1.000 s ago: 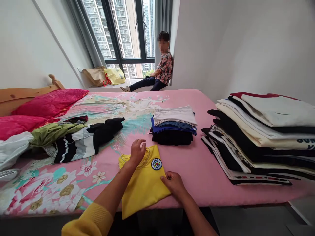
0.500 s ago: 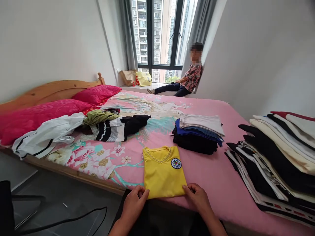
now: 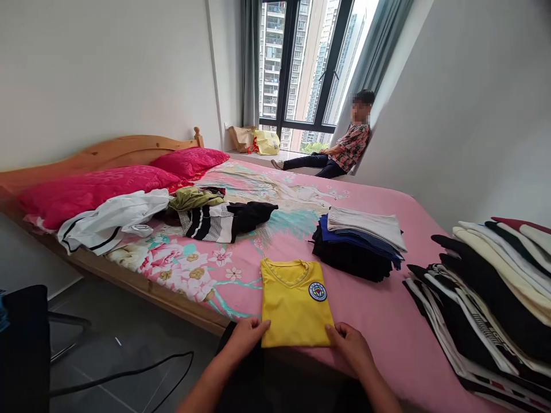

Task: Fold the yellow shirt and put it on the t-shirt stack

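A yellow V-neck shirt [image 3: 293,310] with a round badge lies folded into a rectangle at the bed's near edge, its collar facing away from me. My left hand [image 3: 247,337] pinches its left side close to the lower corner. At the lower right corner, my right hand [image 3: 348,338] grips the cloth between thumb and fingers. Just beyond, to the right, stands a stack of folded clothes [image 3: 357,244], light grey on top with blue and black below.
A tall pile of folded clothes [image 3: 495,298] occupies the bed's right side. Loose garments, including a white one [image 3: 116,218] and a striped one [image 3: 209,223], lie left near red pillows [image 3: 99,192]. A person [image 3: 350,143] sits by the window. A cable [image 3: 129,373] crosses the floor.
The view has turned slightly left, shifting the scene rightward. My left hand has moved a little up the shirt's left side; my right hand still grips its corner.
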Tool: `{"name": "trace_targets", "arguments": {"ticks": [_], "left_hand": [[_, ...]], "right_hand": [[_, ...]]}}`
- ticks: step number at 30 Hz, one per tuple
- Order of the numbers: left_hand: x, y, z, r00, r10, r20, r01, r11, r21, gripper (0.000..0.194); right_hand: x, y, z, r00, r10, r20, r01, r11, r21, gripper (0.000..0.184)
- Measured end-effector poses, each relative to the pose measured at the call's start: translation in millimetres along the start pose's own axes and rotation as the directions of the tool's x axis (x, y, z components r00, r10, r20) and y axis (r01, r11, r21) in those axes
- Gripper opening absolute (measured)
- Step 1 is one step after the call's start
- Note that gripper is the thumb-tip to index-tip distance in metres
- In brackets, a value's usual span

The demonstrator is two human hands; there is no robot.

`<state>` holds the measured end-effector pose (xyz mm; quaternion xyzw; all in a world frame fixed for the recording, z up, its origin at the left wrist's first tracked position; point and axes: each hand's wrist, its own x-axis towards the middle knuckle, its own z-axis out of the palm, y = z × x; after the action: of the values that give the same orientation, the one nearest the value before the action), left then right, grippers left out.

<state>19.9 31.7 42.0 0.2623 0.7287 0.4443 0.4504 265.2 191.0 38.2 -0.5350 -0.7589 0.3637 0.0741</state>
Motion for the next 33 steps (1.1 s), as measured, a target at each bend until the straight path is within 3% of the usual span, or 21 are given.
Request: {"name": "trace_targets", "arguments": {"ticks": [4,7,11,16,24,28,33], "left_hand": [[34,26,-12.1,0.994,-0.079,0.069,0.086,0.99,-0.114,0.049],[59,46,-16.3,0.988,-0.118,0.099,0.134,0.975,-0.176,0.049],[82,62,-17.9,0.991,-0.12,0.055,0.129,0.965,-0.227,0.04],[95,65,-19.1,0.996,-0.084,-0.011,0.078,0.959,-0.274,0.029],[94,70,-12.9,0.996,-0.083,-0.036,0.068,0.946,-0.316,0.022],[102,69,-16.9,0.993,-0.109,-0.039,0.089,0.935,-0.344,0.032],[124,71,-22.6,0.99,-0.124,-0.061,0.091,0.916,-0.39,0.04]], "right_hand": [[29,-6,1,0.998,-0.051,-0.023,0.055,0.98,0.193,0.043],[57,-17,2,0.999,-0.048,-0.021,0.052,0.913,0.405,0.04],[90,-32,0,0.999,-0.021,-0.05,0.044,0.852,0.522,0.032],[109,-36,-4,1.0,0.017,-0.011,-0.006,0.765,0.644,0.024],[115,-48,-13,0.998,0.033,0.047,-0.057,0.667,0.743,0.012],[124,-50,-13,0.997,0.044,0.056,-0.071,0.679,0.731,0.012],[142,-44,-6,0.997,0.076,-0.03,-0.036,0.735,0.677,0.015]]}}
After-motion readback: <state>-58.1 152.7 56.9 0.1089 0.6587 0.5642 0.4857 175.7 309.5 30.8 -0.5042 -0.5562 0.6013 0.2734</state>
